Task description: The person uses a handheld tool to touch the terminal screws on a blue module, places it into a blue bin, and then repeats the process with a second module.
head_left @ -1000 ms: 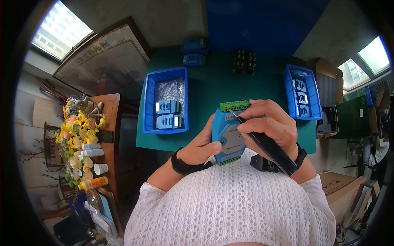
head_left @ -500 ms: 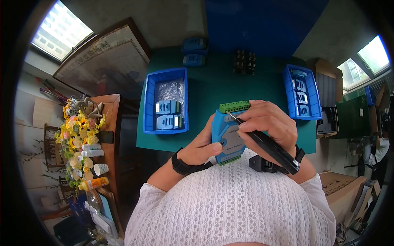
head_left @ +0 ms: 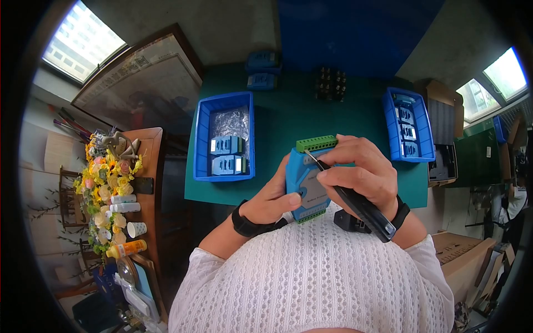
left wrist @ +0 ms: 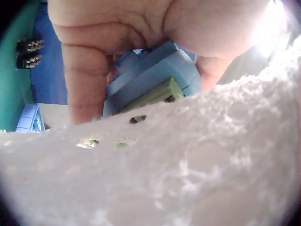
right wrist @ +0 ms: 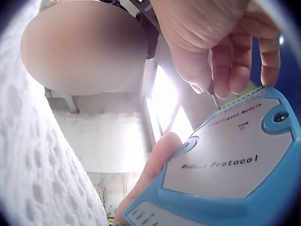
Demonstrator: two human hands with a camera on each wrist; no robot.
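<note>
My left hand (head_left: 271, 198) grips a blue module (head_left: 296, 176) by its side, thumb on its edge, in front of the chest. Its grey face reads "Modbus Protocol" in the right wrist view. Green terminal blocks line the module's far end (head_left: 316, 143) and near end. My right hand (head_left: 367, 169) holds a black pen-shaped screwdriver (head_left: 363, 211) between thumb and fingers, its thin metal shaft reaching the far block at its left part. One right fingertip rests at that block's right end. In the left wrist view, white knit cloth (left wrist: 188, 165) hides part of the module.
On the green table (head_left: 277, 116), a left blue bin (head_left: 197, 139) holds two modules and clear plastic. Several modules fill the right blue bin (head_left: 426, 127). More modules (head_left: 262, 71) are stacked at the back, beside dark metal-topped parts (head_left: 331, 84). Flowers (head_left: 108, 188) stand on a side table.
The screwdriver's tip has shifted slightly left along the far terminal block, and its rear end has swung down and left. My right hand moved a little left; the left hand holds the module nearly still.
</note>
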